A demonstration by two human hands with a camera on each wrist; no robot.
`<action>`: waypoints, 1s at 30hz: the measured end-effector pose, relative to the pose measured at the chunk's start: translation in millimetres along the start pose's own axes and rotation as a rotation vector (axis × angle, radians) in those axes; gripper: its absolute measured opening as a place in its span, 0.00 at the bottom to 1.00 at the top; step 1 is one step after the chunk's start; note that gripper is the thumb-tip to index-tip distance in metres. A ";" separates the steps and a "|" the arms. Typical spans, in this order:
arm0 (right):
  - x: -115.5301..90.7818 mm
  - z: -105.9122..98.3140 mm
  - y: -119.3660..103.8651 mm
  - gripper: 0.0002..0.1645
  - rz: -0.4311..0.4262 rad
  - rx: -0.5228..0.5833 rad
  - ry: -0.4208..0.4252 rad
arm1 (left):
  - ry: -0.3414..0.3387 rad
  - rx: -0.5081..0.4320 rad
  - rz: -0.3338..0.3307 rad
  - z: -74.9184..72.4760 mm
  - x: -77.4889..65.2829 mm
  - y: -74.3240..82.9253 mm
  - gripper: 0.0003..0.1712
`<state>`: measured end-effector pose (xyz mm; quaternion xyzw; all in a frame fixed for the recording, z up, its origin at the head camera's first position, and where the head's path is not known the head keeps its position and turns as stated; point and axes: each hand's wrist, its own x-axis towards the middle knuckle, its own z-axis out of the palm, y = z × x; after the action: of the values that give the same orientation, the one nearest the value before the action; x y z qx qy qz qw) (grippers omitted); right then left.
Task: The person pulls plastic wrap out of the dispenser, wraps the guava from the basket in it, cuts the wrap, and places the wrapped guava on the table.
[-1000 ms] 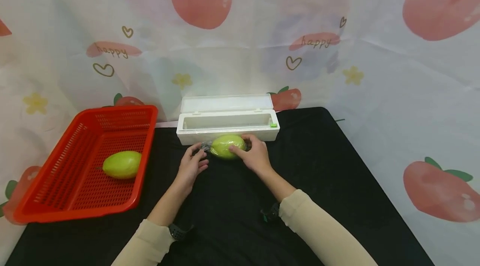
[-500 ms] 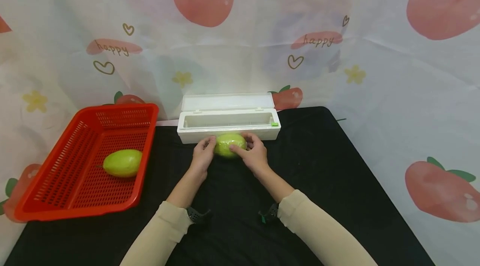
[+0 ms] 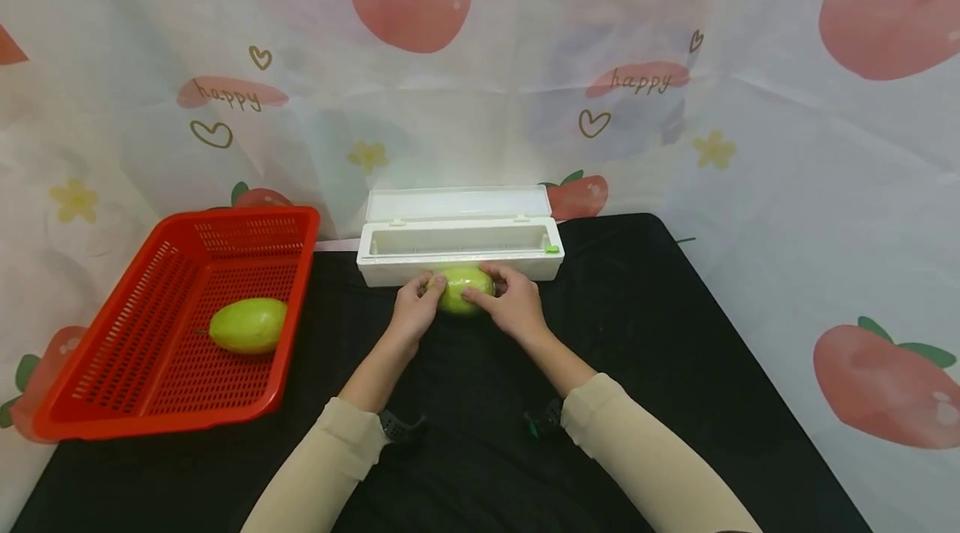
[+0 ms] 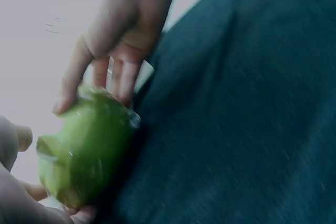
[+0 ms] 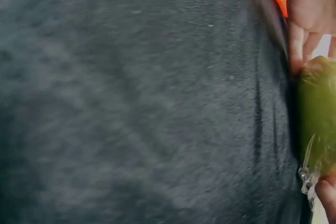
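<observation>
A yellow-green oval fruit (image 3: 462, 291), glossy with clear plastic film, is held between both hands in front of the white box. My left hand (image 3: 415, 308) pinches its left end with thumb and fingers. At the right end my right hand (image 3: 516, 305) grips it, thumb on the near side and fingers behind. The left wrist view shows the wrapped fruit (image 4: 94, 142) close up, the right hand (image 4: 128, 30) above it and the left hand (image 4: 23, 198) below. In the right wrist view, a bunched tail of plastic film (image 5: 308, 179) sticks out beside the right thumb.
The long white cling film box (image 3: 461, 270) stands behind the hands, lid raised, a green piece at its right end. On the left, a red basket (image 3: 281, 366) holds another yellow-green fruit (image 3: 249, 325). Black cloth (image 3: 480, 433) covers the table; a printed curtain (image 3: 495, 124) hangs behind.
My left hand has moved right from beside the twisted film tail onto the fruit's left end and now pinches there. The right hand keeps its hold.
</observation>
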<state>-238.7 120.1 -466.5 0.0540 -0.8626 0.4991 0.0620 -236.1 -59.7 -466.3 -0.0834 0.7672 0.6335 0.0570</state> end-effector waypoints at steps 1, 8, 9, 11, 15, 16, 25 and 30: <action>1.1 -0.6 -0.6 0.34 0.000 -0.005 0.001 | -0.015 -0.016 -0.018 -0.7 0.3 1.2 0.35; 6.4 -6.0 -0.6 0.33 0.015 -0.051 -0.012 | -0.053 -0.006 -0.041 -4.3 0.3 4.6 0.37; 6.9 -6.5 -0.8 0.33 0.014 -0.056 -0.015 | -0.052 0.001 -0.033 -4.6 0.3 4.6 0.37; 7.4 -7.1 -1.6 0.33 0.013 -0.074 -0.017 | -0.049 0.006 -0.021 -4.9 0.7 3.4 0.36; 6.5 -8.3 -4.4 0.32 0.034 -0.099 -0.010 | -0.052 0.007 -0.012 -5.0 2.5 0.6 0.35; 6.0 -8.3 -5.3 0.32 0.039 -0.108 -0.009 | -0.053 0.007 -0.013 -5.3 2.6 -0.2 0.34; 10.2 -5.5 -7.2 0.32 0.053 -0.144 -0.026 | -0.041 0.023 0.002 -3.8 1.7 -2.1 0.34; 8.8 -3.4 -4.5 0.34 0.033 -0.139 -0.025 | -0.038 0.094 0.053 -2.0 -0.7 -5.4 0.32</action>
<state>-246.5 120.6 -459.6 0.0416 -0.8966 0.4384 0.0465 -234.3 -62.6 -471.0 -0.0483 0.7968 0.5995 0.0587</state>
